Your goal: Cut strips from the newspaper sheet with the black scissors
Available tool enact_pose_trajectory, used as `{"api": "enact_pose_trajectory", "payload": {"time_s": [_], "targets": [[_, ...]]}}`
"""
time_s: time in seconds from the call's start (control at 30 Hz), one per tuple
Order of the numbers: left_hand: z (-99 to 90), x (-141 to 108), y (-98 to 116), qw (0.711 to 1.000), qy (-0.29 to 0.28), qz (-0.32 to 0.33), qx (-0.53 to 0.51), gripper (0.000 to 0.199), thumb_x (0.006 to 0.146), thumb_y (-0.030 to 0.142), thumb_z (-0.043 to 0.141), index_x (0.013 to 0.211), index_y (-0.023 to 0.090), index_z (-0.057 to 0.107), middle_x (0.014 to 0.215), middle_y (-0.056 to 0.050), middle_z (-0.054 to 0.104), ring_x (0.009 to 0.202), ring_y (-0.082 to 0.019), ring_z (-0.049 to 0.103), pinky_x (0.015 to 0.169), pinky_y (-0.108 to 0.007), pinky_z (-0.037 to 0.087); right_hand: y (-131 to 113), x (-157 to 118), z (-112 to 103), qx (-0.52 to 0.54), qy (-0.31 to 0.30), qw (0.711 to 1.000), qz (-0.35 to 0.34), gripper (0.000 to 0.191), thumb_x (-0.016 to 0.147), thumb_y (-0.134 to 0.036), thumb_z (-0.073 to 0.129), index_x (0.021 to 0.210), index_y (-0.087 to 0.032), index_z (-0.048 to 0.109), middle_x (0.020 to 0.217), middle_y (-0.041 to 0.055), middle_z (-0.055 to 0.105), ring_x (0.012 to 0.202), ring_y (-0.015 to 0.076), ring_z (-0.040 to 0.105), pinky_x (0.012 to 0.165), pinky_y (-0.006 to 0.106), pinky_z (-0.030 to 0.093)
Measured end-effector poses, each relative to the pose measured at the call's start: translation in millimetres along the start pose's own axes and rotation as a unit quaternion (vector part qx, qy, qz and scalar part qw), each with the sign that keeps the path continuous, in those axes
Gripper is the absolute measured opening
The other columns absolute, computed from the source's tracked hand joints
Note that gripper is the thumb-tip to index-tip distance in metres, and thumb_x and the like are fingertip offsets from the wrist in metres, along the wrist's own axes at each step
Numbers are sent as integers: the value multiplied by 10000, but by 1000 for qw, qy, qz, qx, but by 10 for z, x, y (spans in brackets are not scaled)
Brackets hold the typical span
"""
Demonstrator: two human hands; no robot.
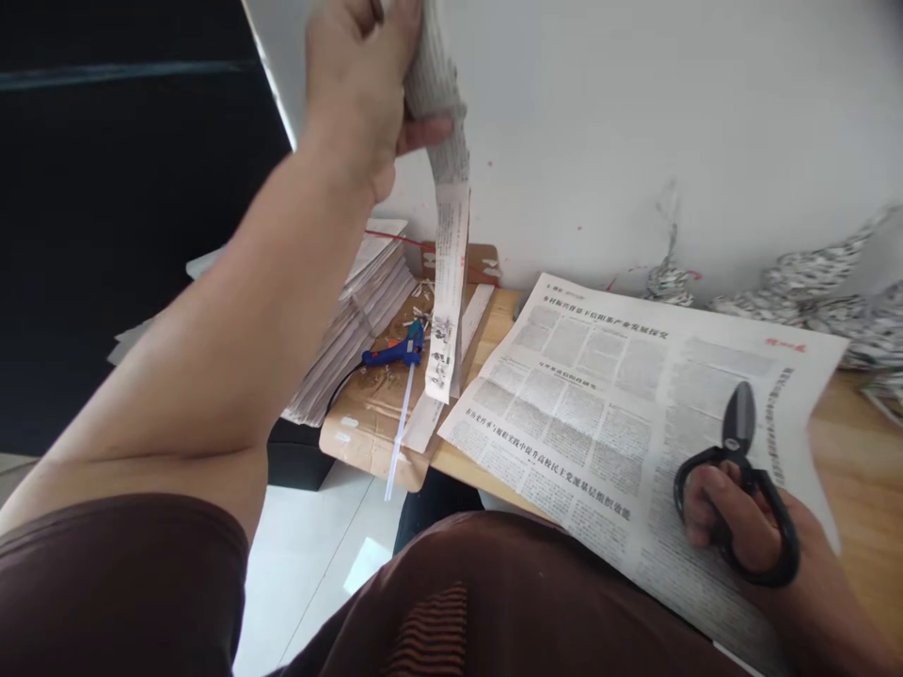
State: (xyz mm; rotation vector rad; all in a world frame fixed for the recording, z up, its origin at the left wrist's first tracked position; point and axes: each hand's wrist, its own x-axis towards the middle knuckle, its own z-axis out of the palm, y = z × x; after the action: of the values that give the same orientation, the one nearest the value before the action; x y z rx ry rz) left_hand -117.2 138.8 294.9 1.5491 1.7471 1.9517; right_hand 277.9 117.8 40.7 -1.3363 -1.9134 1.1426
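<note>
- Papers in a stack [371,310] lie below the left hand [359,80], partly hidden by its arm.
- Left hand, raised high, has its fingers closed around the upper part of the newspaper strips [451,244], whose top runs out of view.
- Blue glue gun [395,353] rests on cardboard [353,428] below the left hand, unheld, with scraps near it.
- Newspaper strips hang from the left hand in a layered bundle; these look already cut.
- Newspaper sheet [607,395] lies between the hands and under the right hand [752,531]; no strips seem taken from it yet.
- Right hand has its fingers curled through the handles of black scissors [737,451], whose blades look together, cutting nothing.
- Twisted paper pieces [818,282] beyond the right hand look already shaped.
</note>
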Motion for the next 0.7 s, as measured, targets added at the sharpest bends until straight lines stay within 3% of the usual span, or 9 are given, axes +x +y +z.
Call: {"api": "enact_pose_trajectory", "payload": {"time_s": [0.07,0.13,0.2,0.3,0.43,0.5,0.57,0.7], "targets": [[79,92,-129,999,30,-26,-34,276,930,321,537,1071,85,515,942,53,682,961,-174,724,651,-300,572,-34,-6,4,-11,15,1000,12,537,920,-634,469,548,-248,504,498,35,556,517,203,519,542,359,408],[136,188,-224,997,60,-13,-56,153,986,290,514,941,149,475,863,71,663,822,-88,699,648,-280,604,-77,-20,13,-12,17,1000,14,531,917,-637,464,559,-247,498,498,25,557,523,202,522,557,357,409],[156,230,-275,994,80,6,-74,126,1028,255,466,923,191,441,811,99,628,744,-41,652,641,-242,610,-128,-41,26,-2,21,1000,17,507,925,-612,467,570,-250,482,500,16,558,525,197,515,574,354,417],[112,97,-351,992,78,19,-94,105,1023,266,510,953,215,450,755,117,601,711,-56,652,606,-234,609,-174,-62,33,2,36,999,14,499,934,-580,469,558,-252,467,486,12,553,520,190,502,588,347,424],[-31,-446,-625,991,63,1,-117,296,894,455,691,913,214,520,749,77,629,710,-125,682,608,-293,611,-102,-46,8,-9,6,1000,-5,537,941,-607,452,546,-245,493,482,21,570,515,193,524,577,342,426],[-112,-816,-821,983,66,-84,-151,427,769,544,782,938,208,579,808,36,679,699,-169,706,607,-320,606,-51,-41,6,-4,-5,1000,-11,532,946,-607,455,560,-242,498,490,20,578,520,193,538,578,338,430],[-191,-1206,-1008,979,51,-129,-151,477,714,552,818,952,190,617,803,8,685,698,-208,725,626,-354,611,-26,-45,21,11,-3,1000,-8,519,949,-602,462,577,-241,492,487,13,573,516,189,540,570,332,428],[-344,-1891,-1240,963,4,-229,-140,424,724,513,818,942,192,646,793,-6,710,765,-232,741,715,-353,603,-31,-56,57,40,5,999,9,498,952,-601,468,606,-243,482,487,-1,556,503,181,526,555,327,420]]}}
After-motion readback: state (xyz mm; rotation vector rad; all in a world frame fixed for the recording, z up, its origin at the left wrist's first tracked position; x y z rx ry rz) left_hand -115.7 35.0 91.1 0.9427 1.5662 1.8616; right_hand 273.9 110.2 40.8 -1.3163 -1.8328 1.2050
